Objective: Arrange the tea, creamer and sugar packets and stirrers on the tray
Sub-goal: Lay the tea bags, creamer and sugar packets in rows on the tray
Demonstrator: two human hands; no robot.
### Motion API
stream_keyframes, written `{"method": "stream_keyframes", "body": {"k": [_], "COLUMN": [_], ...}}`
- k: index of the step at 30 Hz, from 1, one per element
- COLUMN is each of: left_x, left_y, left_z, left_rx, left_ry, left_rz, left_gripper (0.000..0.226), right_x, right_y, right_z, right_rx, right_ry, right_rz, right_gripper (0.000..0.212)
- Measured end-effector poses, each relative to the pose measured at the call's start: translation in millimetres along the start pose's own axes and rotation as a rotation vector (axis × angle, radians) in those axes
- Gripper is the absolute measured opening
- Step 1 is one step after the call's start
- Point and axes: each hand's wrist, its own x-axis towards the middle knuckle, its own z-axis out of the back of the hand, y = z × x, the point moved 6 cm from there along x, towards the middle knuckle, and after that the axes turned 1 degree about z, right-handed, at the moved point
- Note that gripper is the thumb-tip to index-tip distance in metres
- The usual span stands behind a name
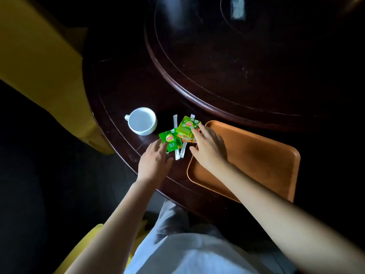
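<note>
Here the packets lie in a loose heap on the dark polished wooden table (122, 91), just off the left edge of the orange-brown wooden tray (256, 155), whose floor holds nothing that can be seen. Two green foil tea packets show the red-and-yellow "Lipton" badge: the darker green one (171, 141) nearer the table's rim, the lighter yellow-green one (188, 126) propped over a red-tinted packet I cannot read. Under them cross slim white paper-wrapped sticks (175, 122), stirrers or sugar, no print legible. The left hand (155, 162) has fingers spread, tips touching the darker packet, probably to pin or gather the heap. The right hand (209, 149) reaches across the tray's corner, fingers loosely open on the lighter packet, likely to draw it onto the tray. A white ceramic cup (142, 120), seemingly empty, stands left of the heap.
</note>
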Motion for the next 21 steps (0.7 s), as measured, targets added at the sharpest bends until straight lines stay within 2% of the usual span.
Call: {"method": "stream_keyframes", "body": {"k": [6,11,16,18,21], "left_x": [40,46,42,38,30], "left_y": [1,5,5,7,9], "left_z": [-24,-23,-11,-3,10], "left_rx": [0.126,0.083,0.032,0.015,-0.035], "left_ry": [0.124,0.06,-0.011,-0.034,-0.105], "left_rz": [-0.085,-0.125,-0.159,-0.13,-0.088], "left_gripper": [0.06,0.044,0.036,0.035,0.038], "right_x": [54,67,63,61,47], "right_y": [2,-1,-4,-1,-7], "right_z": [-29,-36,-41,-30,5], "right_rx": [-0.144,-0.143,-0.13,-0.109,0.021], "right_ry": [0.073,0.01,0.011,-0.05,-0.306], "right_rz": [0.026,0.086,0.117,0.158,0.16], "right_gripper": [0.059,0.036,0.026,0.026,0.024]}}
